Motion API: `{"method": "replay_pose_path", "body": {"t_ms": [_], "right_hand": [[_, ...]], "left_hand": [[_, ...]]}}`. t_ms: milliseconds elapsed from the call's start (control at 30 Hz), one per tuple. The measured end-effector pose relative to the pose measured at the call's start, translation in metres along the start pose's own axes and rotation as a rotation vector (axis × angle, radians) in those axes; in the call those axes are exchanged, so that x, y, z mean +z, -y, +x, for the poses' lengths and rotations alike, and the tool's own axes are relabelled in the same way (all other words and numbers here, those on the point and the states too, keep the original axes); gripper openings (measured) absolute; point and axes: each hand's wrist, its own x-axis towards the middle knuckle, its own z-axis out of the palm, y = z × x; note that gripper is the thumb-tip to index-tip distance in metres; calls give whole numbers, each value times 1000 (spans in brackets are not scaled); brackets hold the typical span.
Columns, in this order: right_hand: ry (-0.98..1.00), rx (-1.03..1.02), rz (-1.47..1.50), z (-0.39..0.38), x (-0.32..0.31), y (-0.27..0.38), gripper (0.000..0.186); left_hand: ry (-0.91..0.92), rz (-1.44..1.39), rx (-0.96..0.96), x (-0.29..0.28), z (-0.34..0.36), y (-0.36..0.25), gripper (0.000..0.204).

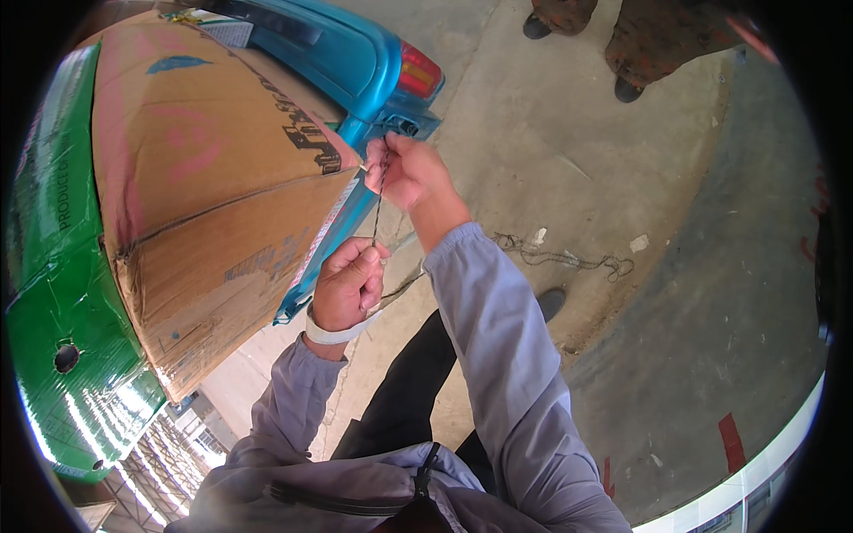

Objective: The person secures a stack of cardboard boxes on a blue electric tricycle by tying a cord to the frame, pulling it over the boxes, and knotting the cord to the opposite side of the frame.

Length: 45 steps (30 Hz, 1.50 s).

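A thin dark rope (379, 210) runs taut between my two hands. My left hand (345, 282) is closed around its lower part, with a pale band at the wrist. Higher up, my right hand (407, 171) grips the same rope beside the rear corner of a blue vehicle (360, 84), close to its red tail light (418, 71). Just left of both hands stands a large brown cardboard box (209, 169), its corner near my right fingers. Loose rope hangs below my left hand and lies tangled on the floor to the right.
A green carton (67, 266) with a round hole stands left of the brown box. Two other people's legs and dark shoes (627, 90) show at the top right. Red tape (731, 442) marks the grey floor at the lower right. My own shoe (551, 305) is near the loose rope.
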Motion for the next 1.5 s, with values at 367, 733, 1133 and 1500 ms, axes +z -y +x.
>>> {"method": "replay_pose_path", "body": {"t_ms": [367,733,1133,1500], "right_hand": [[14,-12,39,-12,13,-4,18],[2,-127,-203,-142,67,-37,16],[-99,-528,-1357,-341,116,-104,24],[248,-629,-1953,-509,269,-94,16]], "left_hand": [[64,-114,37,12,0,-2,21],[10,47,162,45,-99,1,26],[181,350,221,67,-220,-22,24],[327,980,852,106,-266,-103,17]]}}
